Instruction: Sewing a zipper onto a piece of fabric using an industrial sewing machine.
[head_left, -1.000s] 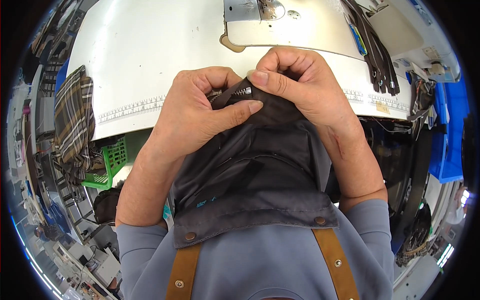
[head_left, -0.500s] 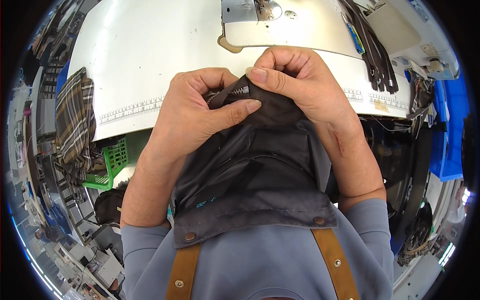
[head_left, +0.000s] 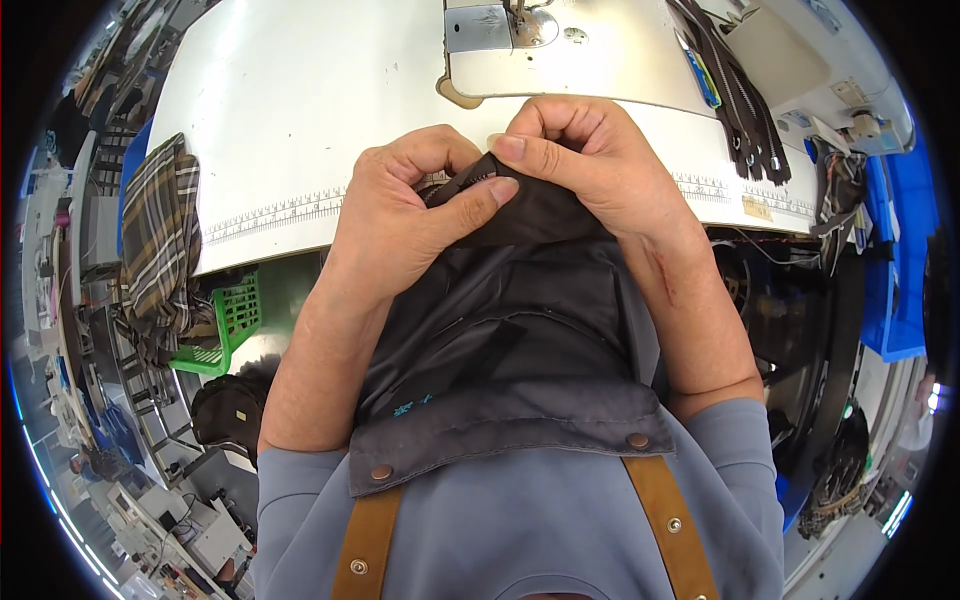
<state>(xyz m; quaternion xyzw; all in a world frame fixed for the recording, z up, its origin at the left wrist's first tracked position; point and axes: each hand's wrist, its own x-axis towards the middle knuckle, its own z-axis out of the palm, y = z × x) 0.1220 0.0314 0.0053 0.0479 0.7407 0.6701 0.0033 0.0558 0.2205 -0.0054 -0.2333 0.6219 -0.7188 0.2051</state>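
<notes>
Between my two hands, at the front edge of the sewing table, is a piece of dark brown fabric with a metal-toothed zipper along its upper fold. My left hand is closed on the zipper side, its thumb pressed over the teeth. Thumb and curled fingers of my right hand pinch the fabric's top corner. Part of the zipper lies hidden behind the left thumb and fingers. Below the fabric hangs the dark apron that I wear.
A sewing machine stands beyond my hands on the white table. Several loose zippers and a blue-green thread snipper lie at right. Plaid cloth hangs at left above a green basket. A blue bin is far right.
My left thumb has moved up over the zipper end, covering teeth that showed before. Both hands still grip the fabric, and the left forearm has shifted slightly right.
</notes>
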